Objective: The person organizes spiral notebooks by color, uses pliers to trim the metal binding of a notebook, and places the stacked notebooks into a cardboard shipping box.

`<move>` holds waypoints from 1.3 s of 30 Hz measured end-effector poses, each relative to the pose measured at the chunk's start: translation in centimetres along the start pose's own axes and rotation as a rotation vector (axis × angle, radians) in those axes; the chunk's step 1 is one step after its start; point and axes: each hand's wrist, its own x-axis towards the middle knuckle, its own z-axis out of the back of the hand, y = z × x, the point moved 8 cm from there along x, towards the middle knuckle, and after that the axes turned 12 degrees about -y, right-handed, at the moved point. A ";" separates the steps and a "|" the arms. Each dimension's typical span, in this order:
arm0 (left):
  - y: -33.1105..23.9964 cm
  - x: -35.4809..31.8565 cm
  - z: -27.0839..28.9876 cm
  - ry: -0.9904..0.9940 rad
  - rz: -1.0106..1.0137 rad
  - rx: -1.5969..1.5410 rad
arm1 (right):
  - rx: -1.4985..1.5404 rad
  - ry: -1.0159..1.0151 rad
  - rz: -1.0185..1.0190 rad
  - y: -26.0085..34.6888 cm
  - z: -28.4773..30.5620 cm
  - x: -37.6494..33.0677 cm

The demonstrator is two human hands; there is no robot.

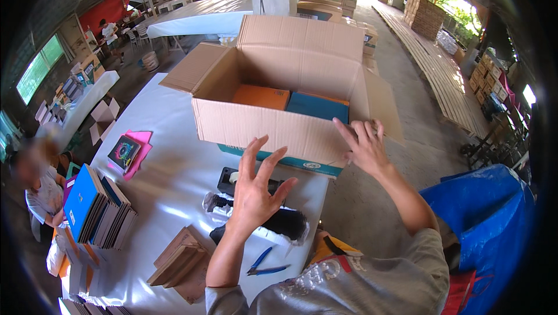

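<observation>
A large cardboard box stands with its flaps up at the far end of the table. Inside lie an orange stack of books or boxes and a blue one. My left hand hovers in front of the box, fingers spread and nothing in it. At the box's front right corner is my right hand, index finger stretched along the front wall and the other fingers loosely bent; it appears to touch the cardboard. Below my left hand lie a black tape dispenser and a black roll in white wrapping.
Blue-handled pliers and folded cardboard pieces lie on the white-covered table. Blue books are stacked at left, near a pink-backed pad. A seated person is beyond. A blue tarp is at right.
</observation>
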 end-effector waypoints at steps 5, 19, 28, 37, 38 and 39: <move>1.0 6.1 -2.5 -0.063 -0.053 0.160 | 0.222 0.024 0.088 -0.7 0.1 0.8; 28.8 18.6 -11.1 1.005 0.614 1.106 | 1.211 0.701 0.832 -7.3 -1.2 6.7; 10.4 12.5 -9.9 1.019 -0.063 0.280 | 0.979 0.874 0.860 2.5 -7.6 11.6; 9.6 9.7 -8.5 0.244 -0.202 0.485 | 0.559 1.072 0.921 5.3 -7.6 10.5; 10.3 10.0 -8.0 0.318 -0.143 0.436 | 0.627 0.999 0.868 5.5 -6.7 11.5; 10.9 9.7 -7.6 0.368 -0.152 0.344 | 0.622 1.036 0.878 6.1 -7.1 10.2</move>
